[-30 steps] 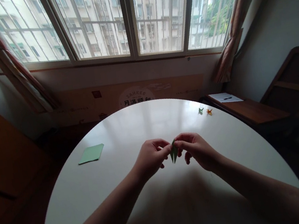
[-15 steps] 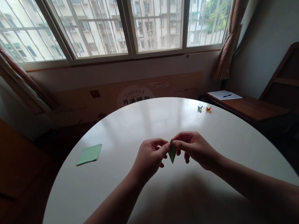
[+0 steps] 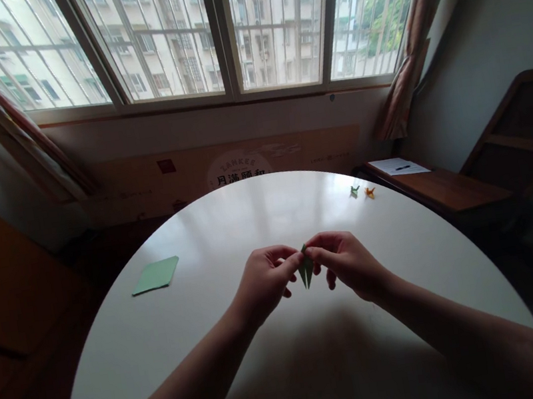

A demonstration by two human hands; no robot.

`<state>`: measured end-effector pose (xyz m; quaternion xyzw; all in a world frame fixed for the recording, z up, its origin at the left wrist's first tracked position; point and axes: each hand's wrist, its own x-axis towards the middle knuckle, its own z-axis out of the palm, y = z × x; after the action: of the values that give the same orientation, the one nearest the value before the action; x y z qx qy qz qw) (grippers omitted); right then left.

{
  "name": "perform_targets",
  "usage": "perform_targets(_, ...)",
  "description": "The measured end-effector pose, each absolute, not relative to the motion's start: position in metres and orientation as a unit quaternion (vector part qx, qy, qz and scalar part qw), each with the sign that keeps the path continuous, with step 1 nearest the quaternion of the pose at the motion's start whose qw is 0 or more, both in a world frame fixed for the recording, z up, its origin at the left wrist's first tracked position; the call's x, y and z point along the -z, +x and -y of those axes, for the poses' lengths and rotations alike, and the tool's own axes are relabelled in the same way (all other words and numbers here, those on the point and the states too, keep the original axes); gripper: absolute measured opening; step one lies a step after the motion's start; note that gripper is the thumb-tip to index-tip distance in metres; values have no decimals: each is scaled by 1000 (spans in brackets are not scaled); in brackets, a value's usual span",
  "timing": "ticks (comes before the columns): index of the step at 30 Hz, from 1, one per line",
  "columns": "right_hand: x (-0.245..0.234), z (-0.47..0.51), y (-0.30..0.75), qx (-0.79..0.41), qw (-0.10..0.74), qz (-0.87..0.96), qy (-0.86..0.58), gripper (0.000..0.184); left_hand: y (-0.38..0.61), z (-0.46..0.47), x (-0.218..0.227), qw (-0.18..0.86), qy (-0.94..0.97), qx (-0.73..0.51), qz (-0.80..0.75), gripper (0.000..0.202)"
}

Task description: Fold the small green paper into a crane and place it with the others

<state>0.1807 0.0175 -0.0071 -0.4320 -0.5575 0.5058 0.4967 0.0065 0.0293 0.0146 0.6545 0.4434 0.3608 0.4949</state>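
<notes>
Whereas half a second ago one lower tip showed, the folded green paper point(image 3: 309, 271) now presents two; I judge its flaps free to move separately. My left grip point(image 3: 267, 276) and right grip point(image 3: 340, 256) pinch its upper part over the glossy, round-edged white desk point(image 3: 229, 219). The paper is narrow, matte and pointed; flat green sheets point(image 3: 156, 275) lie leftward.

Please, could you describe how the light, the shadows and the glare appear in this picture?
Head view: strong backlight from the window, so the left hand and right hand look dim; pale glare on the table's far part; soft shadow on its near part; creases of the folded green paper too dark to tell.
</notes>
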Motion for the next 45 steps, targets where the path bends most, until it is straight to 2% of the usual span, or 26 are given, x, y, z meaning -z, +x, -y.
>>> perform_targets(15, 5, -16, 182, -491, 509, 572, -416, 23, 8, -27, -16, 507, 643, -369, -440, 25)
perform_targets(24, 3, -14, 181, -520, 514, 551, -402, 23, 7, -27, -15, 476, 673, -370, -429, 25)
perform_targets(32, 5, -14, 180, -513, 525, 566, -375, 22, 8, -29, -17, 534, 625, -374, -429, 25)
perform_targets(45, 4, -12, 178, -518, 533, 561, -364, 21, 7, -29, -18, 537, 621, -383, -424, 24)
